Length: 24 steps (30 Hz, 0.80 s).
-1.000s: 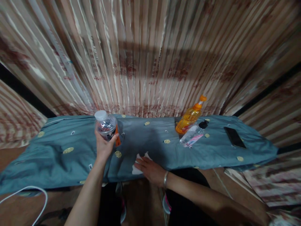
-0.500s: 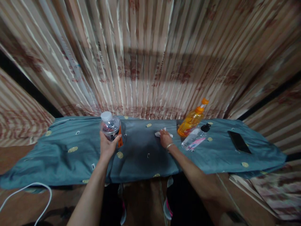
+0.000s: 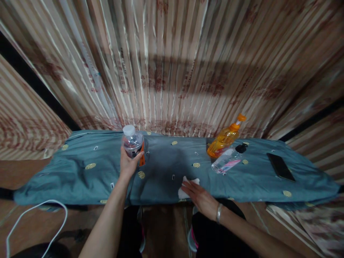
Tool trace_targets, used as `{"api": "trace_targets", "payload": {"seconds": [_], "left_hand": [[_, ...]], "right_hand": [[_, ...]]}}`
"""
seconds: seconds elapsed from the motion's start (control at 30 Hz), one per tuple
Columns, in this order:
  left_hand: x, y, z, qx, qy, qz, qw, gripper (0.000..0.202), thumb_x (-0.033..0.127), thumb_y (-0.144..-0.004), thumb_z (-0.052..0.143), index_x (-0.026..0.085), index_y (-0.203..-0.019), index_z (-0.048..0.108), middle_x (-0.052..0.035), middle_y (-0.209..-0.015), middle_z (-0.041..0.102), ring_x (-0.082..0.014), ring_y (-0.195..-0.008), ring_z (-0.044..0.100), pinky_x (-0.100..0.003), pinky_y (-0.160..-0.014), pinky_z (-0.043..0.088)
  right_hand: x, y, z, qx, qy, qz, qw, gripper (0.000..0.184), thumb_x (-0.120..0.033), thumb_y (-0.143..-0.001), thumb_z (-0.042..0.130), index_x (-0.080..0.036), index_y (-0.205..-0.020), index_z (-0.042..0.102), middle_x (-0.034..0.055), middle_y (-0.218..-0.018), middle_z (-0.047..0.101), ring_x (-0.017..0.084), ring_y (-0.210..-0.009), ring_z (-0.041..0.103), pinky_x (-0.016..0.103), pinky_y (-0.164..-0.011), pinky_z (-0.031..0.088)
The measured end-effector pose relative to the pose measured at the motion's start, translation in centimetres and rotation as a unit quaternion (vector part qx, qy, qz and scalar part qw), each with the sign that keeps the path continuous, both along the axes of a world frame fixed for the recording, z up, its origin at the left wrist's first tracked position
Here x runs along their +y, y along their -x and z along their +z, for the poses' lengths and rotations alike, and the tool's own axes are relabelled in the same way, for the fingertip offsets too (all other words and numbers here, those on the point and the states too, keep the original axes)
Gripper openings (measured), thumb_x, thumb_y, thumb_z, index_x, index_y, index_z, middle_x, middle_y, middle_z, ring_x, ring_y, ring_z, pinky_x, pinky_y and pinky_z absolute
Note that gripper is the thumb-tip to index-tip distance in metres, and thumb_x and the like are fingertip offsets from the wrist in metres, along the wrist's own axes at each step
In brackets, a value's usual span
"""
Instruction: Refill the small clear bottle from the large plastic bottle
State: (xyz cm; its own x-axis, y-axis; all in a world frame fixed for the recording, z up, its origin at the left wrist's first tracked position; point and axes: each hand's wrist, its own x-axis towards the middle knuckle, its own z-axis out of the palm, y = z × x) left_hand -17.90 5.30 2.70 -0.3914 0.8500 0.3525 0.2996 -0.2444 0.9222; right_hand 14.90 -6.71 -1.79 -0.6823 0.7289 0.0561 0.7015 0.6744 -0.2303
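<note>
My left hand point(image 3: 128, 165) is wrapped round a clear plastic bottle point(image 3: 132, 144) with a white cap and an orange-and-black label, held upright above the blue-grey cloth point(image 3: 80, 179). My right hand point(image 3: 201, 196) lies flat, fingers stretched, pressing a white tissue point(image 3: 185, 187) onto the cloth near its front edge. A bracelet is on that wrist.
An orange bottle point(image 3: 225, 138) with an orange cap and a clear bottle point(image 3: 227, 160) with a black cap lie at the back right. A black phone point(image 3: 281, 166) rests further right. A white cable point(image 3: 34, 215) loops at the lower left. Striped curtains hang behind.
My right hand has drawn the tissue back from the far side of the cloth, near the orange bottle, to the front edge. The left hand keeps hold of the bottle.
</note>
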Motion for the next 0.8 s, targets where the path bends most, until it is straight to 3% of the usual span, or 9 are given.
{"api": "trace_targets", "payload": {"seconds": [0.1,0.2,0.33,0.47,0.53,0.6,0.67,0.8], "left_hand": [[0.3,-0.6,0.1,-0.015,0.005,0.003,1.0,0.078,0.038,-0.06,0.078,0.017,-0.126,0.041,-0.0134,-0.121,0.059,-0.0257,-0.113,0.058,-0.043,-0.101,0.043],[0.5,-1.6,0.3,-0.014,0.003,-0.005,1.0,0.082,0.039,-0.061,0.077,0.018,-0.13,0.037,-0.0132,-0.124,0.057,-0.025,-0.116,0.057,-0.041,-0.102,0.042],[0.4,-2.7,0.7,0.012,0.018,-0.012,1.0,0.087,0.037,-0.059,0.078,0.018,-0.133,0.036,-0.0131,-0.127,0.056,-0.0256,-0.119,0.054,-0.042,-0.106,0.038],[0.1,-2.8,0.6,0.021,0.047,0.001,0.999,0.099,0.038,-0.059,0.079,0.02,-0.14,0.026,-0.0145,-0.135,0.05,-0.027,-0.123,0.052,-0.044,-0.108,0.036],[0.0,-2.6,0.5,0.018,0.061,0.009,0.998,0.102,0.04,-0.058,0.079,0.02,-0.141,0.023,-0.0157,-0.137,0.049,-0.028,-0.124,0.051,-0.045,-0.107,0.036],[0.0,-2.4,0.4,0.018,0.069,0.011,0.997,0.103,0.041,-0.058,0.079,0.02,-0.141,0.023,-0.0162,-0.136,0.049,-0.0282,-0.122,0.053,-0.045,-0.106,0.037],[0.0,-2.2,0.4,0.019,0.072,0.01,0.997,0.102,0.041,-0.057,0.079,0.021,-0.141,0.025,-0.0153,-0.134,0.052,-0.0275,-0.12,0.054,-0.044,-0.105,0.039],[0.0,-2.1,0.6,0.024,0.072,0.012,0.997,0.098,0.042,-0.056,0.08,0.021,-0.138,0.03,-0.0131,-0.128,0.056,-0.0266,-0.116,0.057,-0.043,-0.102,0.042]], "right_hand": [[1.7,-3.4,0.1,-0.019,-0.028,-0.073,0.997,0.052,-0.002,-0.085,0.038,-0.012,-0.135,0.048,0.0154,-0.141,0.049,0.026,-0.136,0.039,0.046,-0.11,0.039],[3.9,-3.5,0.0,-0.003,-0.057,-0.145,0.988,0.05,-0.004,-0.086,0.038,-0.011,-0.134,0.049,0.0171,-0.14,0.05,0.026,-0.135,0.041,0.047,-0.109,0.04],[5.1,1.4,-0.7,0.034,-0.056,-0.187,0.98,0.053,0.001,-0.084,0.035,-0.01,-0.134,0.049,0.018,-0.135,0.054,0.026,-0.135,0.04,0.051,-0.111,0.036],[2.7,7.5,-0.9,0.043,-0.036,-0.116,0.992,0.052,0.0,-0.085,0.04,-0.007,-0.136,0.047,0.0182,-0.142,0.047,0.026,-0.14,0.032,0.045,-0.115,0.033],[0.6,8.5,-0.6,0.046,-0.016,-0.058,0.997,0.053,-0.003,-0.086,0.042,-0.009,-0.138,0.044,0.0167,-0.146,0.042,0.027,-0.141,0.028,0.046,-0.115,0.031],[-1.4,7.3,-0.2,0.036,0.006,-0.022,0.999,0.056,-0.003,-0.085,0.044,-0.011,-0.14,0.042,0.0134,-0.148,0.041,0.027,-0.141,0.028,0.044,-0.115,0.033],[-2.5,4.4,0.2,0.019,0.018,-0.002,1.0,0.059,-0.002,-0.083,0.044,-0.014,-0.141,0.042,0.0111,-0.149,0.039,0.026,-0.141,0.029,0.043,-0.114,0.035],[-1.1,-3.2,0.5,-0.02,-0.007,-0.075,0.997,0.055,-0.001,-0.085,0.036,-0.012,-0.137,0.047,0.014,-0.144,0.046,0.024,-0.139,0.034,0.046,-0.112,0.037]]}}
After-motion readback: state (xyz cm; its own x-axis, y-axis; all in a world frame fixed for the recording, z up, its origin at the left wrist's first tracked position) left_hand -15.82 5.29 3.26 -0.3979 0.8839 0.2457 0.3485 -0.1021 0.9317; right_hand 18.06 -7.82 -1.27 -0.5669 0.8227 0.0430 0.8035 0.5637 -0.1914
